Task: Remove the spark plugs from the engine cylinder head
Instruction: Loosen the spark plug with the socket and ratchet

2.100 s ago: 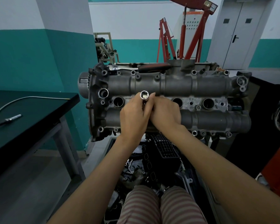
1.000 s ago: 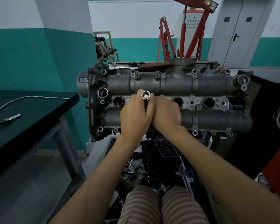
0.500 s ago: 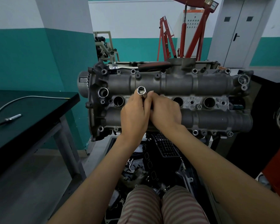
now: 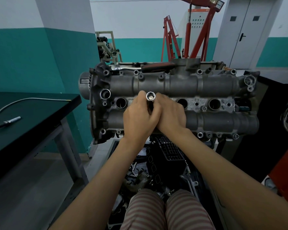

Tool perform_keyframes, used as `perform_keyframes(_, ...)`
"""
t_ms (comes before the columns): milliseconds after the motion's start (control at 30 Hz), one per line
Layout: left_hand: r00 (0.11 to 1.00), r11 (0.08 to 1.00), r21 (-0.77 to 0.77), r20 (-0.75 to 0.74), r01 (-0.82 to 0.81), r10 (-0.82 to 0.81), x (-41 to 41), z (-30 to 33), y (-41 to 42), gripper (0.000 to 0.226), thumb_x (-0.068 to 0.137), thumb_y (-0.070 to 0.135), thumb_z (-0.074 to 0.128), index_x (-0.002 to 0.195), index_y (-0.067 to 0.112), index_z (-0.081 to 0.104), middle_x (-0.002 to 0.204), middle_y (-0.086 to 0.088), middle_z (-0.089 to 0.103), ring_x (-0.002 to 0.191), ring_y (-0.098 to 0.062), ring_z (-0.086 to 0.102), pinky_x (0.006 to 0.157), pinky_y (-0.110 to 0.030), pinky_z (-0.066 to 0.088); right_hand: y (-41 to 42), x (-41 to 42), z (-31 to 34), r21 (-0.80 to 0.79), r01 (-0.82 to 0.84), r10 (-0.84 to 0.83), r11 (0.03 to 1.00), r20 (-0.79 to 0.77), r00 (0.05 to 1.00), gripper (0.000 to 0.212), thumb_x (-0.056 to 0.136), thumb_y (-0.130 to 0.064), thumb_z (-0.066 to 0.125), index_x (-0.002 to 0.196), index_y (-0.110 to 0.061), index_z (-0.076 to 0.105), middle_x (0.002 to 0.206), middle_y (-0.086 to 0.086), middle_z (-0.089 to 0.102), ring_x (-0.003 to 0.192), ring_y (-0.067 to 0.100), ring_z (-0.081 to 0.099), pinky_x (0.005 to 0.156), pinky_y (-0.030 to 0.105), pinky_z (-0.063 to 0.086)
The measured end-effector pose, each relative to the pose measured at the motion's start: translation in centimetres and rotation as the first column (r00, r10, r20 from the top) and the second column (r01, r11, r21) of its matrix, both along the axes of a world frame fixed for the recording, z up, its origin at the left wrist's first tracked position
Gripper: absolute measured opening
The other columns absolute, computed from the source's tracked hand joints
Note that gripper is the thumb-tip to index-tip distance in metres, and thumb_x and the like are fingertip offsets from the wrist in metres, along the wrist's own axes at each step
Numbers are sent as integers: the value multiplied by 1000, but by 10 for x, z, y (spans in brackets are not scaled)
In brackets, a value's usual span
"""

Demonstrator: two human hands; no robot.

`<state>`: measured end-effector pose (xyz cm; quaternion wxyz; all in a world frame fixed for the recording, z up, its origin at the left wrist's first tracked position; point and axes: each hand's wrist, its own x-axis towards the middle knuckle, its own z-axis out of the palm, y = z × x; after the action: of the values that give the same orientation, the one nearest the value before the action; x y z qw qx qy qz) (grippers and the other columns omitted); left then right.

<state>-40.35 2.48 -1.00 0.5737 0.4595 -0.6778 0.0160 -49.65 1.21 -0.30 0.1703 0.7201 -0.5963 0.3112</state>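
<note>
- engine cylinder head point(image 4: 173, 83) sits on a stand straight ahead, valve side facing the camera. row of four plug wells runs across the middle; three show open and dark, the second from left is hidden behind the hands.
- ratchet point(image 4: 140, 66) lies on the top edge of the head, well apart from the hands. judgement: plug is already cracked loose, so finger-spinning is the right call here.
- left hand point(image 4: 140, 118) is wrapped round the socket shaft, fingers curled on it.
- right hand point(image 4: 170, 116) is pressed against the left, fingers curled toward the same shaft; exact contact is hidden, looks like it holds it too.
- spark plug socket point(image 4: 150, 96) sticks out of the hidden well, open drive end facing the camera.
- spark plugs: none visible; the one in hand is presumably down the well inside the socket.
- to do it well: keep the socket in line with the well, turn with no side load, pull straight out so the plug stays seated in the socket.
</note>
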Motion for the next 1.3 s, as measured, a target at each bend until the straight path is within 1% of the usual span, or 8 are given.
perform_keyframes(200,1000,1000,-6,7,-23,23,0,1,-1,38,95,35,49,65,12,48,51,10,40,47,-9,40,49,-21,25,1,2,3,-15,11,-11,1000,-1,1000,17,93,-24,38,81,-18,48,82,2,63,68,21,57,54,29,28)
perform_keyframes(300,999,999,-22,-24,-27,27,-1,6,2,50,92,36,56,52,23,29,44,11,30,40,-9,32,46,-20,23,2,2,6,11,15,-15,1000,-20,1000,25,92,-20,39,67,-22,37,77,3,64,65,20,54,53,29,28)
perform_keyframes(367,1000,999,-32,-17,-22,21,-1,6,3,50,92,36,57,53,28,26,44,11,31,40,-8,32,46,-17,23,2,1,6,20,11,-10,1000,-12,1000,23,92,-20,38,69,-21,41,78,2,63,67,21,55,55,30,28)
perform_keyframes(467,1000,1000,-3,-20,-2,2,0,3,3,33,91,34,55,68,12,47,55,5,46,49,-12,43,49,-20,30,2,0,5,33,-3,3,999,-2,1000,17,93,-25,38,83,-18,49,84,1,62,74,21,57,58,30,29)
perform_keyframes(567,1000,1000,0,-16,0,0,-1,2,4,26,88,31,49,77,8,47,62,1,50,54,-14,46,50,-20,29,3,0,4,44,-27,25,999,35,999,13,95,-27,37,84,-18,37,91,1,59,75,22,56,59,30,26)
perform_keyframes(933,998,998,29,19,-55,54,-1,5,0,48,94,38,52,56,10,42,47,5,40,44,-12,37,50,-23,21,2,1,3,-20,-7,7,1000,22,1000,20,93,-20,39,85,-16,57,83,6,65,75,26,61,57,30,28)
perform_keyframes(1167,1000,1000,-8,10,-12,12,-1,3,6,24,89,30,46,82,7,50,69,0,52,56,-12,46,50,-15,30,-1,0,4,60,-22,20,998,35,999,13,94,-26,38,87,-17,31,86,5,63,74,27,60,55,31,27)
perform_keyframes(1300,998,999,-3,44,-33,33,0,3,2,22,93,23,48,75,11,45,64,6,44,53,-11,40,52,-21,23,1,0,3,36,-51,49,998,63,997,16,94,-29,35,88,-17,28,83,7,62,71,28,58,50,32,20)
